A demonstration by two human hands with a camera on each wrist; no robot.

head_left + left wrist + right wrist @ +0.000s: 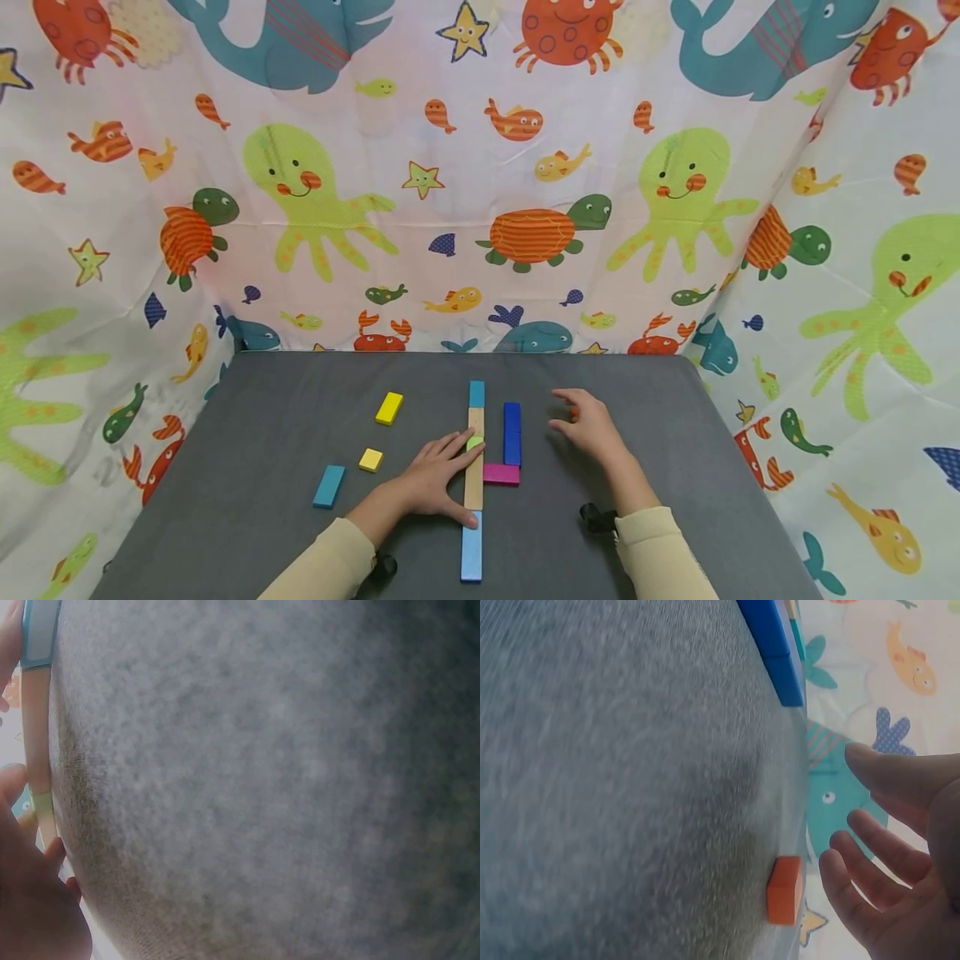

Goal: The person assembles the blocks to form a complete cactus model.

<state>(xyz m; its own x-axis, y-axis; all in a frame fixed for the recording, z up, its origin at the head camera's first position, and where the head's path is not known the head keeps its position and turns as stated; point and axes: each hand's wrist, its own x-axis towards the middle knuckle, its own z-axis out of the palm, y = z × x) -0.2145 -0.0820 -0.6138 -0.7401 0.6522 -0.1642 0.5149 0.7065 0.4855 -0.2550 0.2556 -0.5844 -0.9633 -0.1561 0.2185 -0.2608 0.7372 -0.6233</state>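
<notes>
A straight row of blocks runs up the middle of the table: a light blue block (471, 554) nearest, then a long wooden one (473, 492), a green one (472, 444), a second wooden one (476, 419) and a teal one (477, 393) farthest. My left hand (431, 483) lies spread over this row, its fingertips around the green block and its thumb on the light blue one. To the right, my right hand (591, 429) hovers with parted fingers by a small orange block (783, 892), which stands on the table apart from the fingers in the right wrist view.
Right of the row, a magenta block (502, 474) touches it, with a dark blue stretch (512, 433) beyond. Two yellow blocks (389, 408) and a teal block (328, 486) lie to the left. A sea-animal curtain (465, 208) surrounds the grey table (262, 433).
</notes>
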